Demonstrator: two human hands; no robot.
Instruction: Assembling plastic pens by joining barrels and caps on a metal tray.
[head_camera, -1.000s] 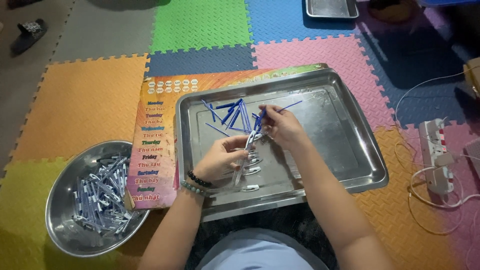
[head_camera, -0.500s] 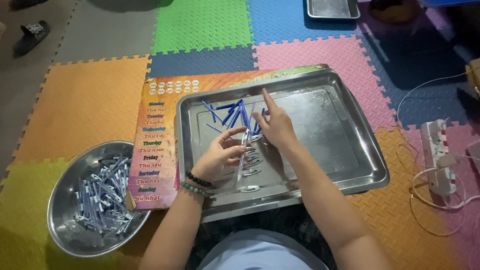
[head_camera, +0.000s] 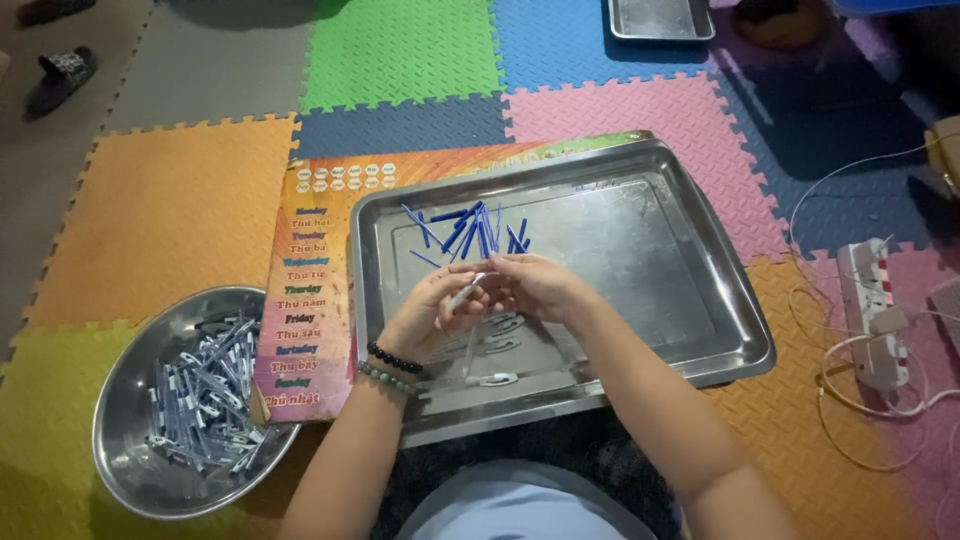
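Steel tray (head_camera: 700, 300) lies under both hands. The left hand (head_camera: 425, 315) and right hand (head_camera: 535, 285) meet above its middle, fingers pinched together on one small white clip (head_camera: 466, 292) — held between the two hands. Just beyond the fingertips lies a loose pile of blue strips (head_camera: 470, 232). Directly below the hands, several clear clips (head_camera: 495, 350) rest in a column on the tray floor. Well to the left of the left forearm sits a round metal bowl (head_camera: 125, 440) of finished pieces. A printed chart (head_camera: 310, 300) lies beneath the tray — beside the left wrist.

tray's (head_camera: 735, 330) right half open; blue sticks (head_camera: 470, 232) crowd far-left.
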